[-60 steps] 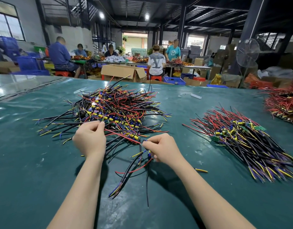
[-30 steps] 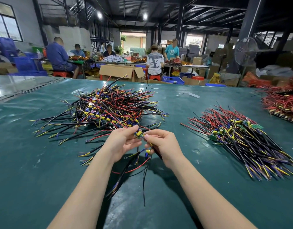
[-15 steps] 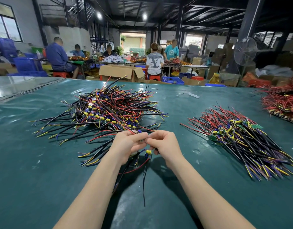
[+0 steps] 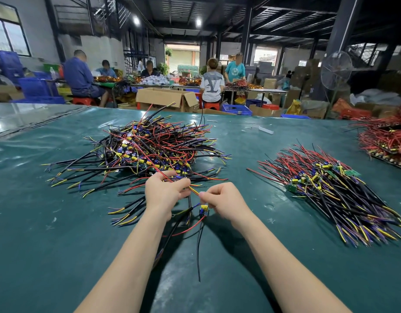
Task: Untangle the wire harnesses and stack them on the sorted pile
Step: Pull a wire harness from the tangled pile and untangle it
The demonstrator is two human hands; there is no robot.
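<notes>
Nearest, the loose black lead [image 4: 197,245] of one harness [image 4: 204,210] trails toward the person across the green table [image 4: 59,233], with a red lead looping beside it. Just above, the right hand [image 4: 224,201] has its fingertips pressed together, pinching this harness at the wires right above its small yellow-topped board. The left hand [image 4: 164,192], close beside it, has its fingers curled round a few strands [image 4: 166,177] at the near edge of the tangled pile [image 4: 149,147].

The step looks like freeing this one harness from its neighbours. It would go best if the left hand pins the neighbours down while the right draws the harness out toward the person, along the line of the wires rather than across them. Holding near the board (the heaviest part, likely to snag) seems right. A slow pull lets any caught tip slip through; a jerk could drag half the heap along.

Once free, the harness belongs on the sorted pile [image 4: 326,188], well apart to the right, laid parallel to the wires there with its board among the other boards.

Beyond that, a heap of red wires [image 4: 384,136] lies at the table's far right.
</notes>
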